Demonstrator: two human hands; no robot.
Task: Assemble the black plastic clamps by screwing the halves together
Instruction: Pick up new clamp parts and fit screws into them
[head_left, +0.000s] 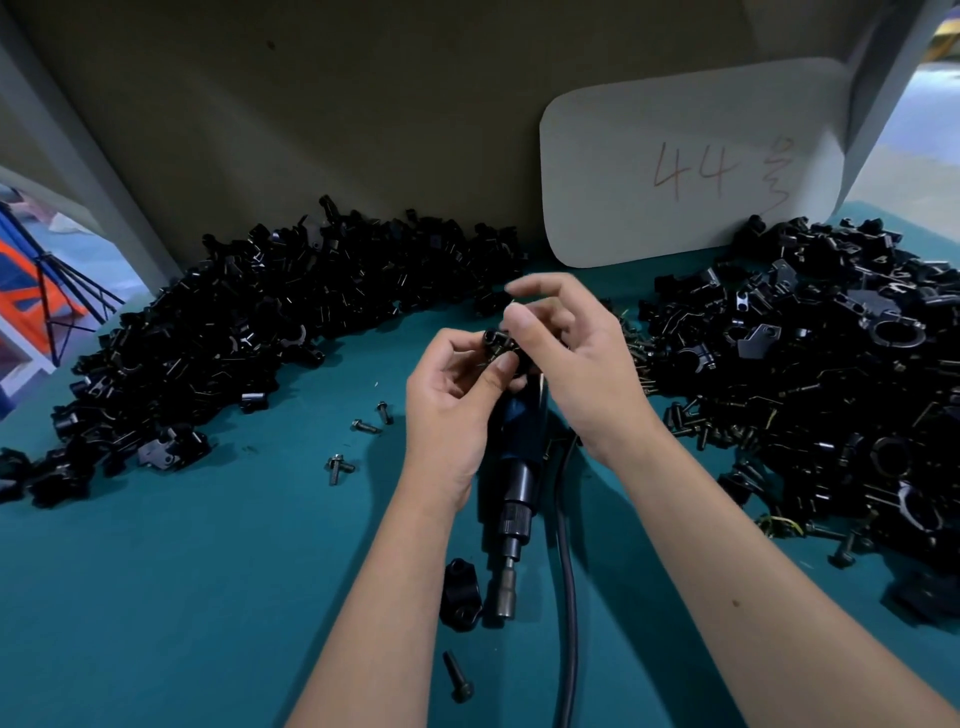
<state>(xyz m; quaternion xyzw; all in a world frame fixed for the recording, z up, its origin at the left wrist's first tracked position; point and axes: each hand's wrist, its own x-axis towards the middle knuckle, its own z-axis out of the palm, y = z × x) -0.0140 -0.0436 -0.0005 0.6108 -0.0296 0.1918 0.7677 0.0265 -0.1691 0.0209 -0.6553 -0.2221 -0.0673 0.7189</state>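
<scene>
So both my hands were up over the middle of the teal table (156, 597), working on 1 black clamp (500, 347). My left hand (457, 400) had its fingers curled around the clamp from below, thumb pressed in near it. My right hand (571, 358) came in from the other side with thumb and fingertips pinched at the top of that same clamp, index finger lifted and bent above it. Whether a screw sat between those fingertips I couldn't tell, too small and too dark.

Right under my hands lay the electric screwdriver (514, 499), black body with a blue section, its metal socket tip pointing toward me, and its black cable (567, 597) running off the near edge. 1 loose clamp half (460, 592) sat just beside the tip on its left, and 1 black bolt (458, 670) lay a bit nearer to me.

A few more loose screws (358, 441) were scattered left of my left hand. Big pile of black clamp parts (234, 338) on the left, another pile (831, 389) on the right with small bolts mixed into its near edge.

Only writing I could read was on the white card (675, 166) leaning on the back wall: "44" handwritten, followed by a character I couldn't make out.
</scene>
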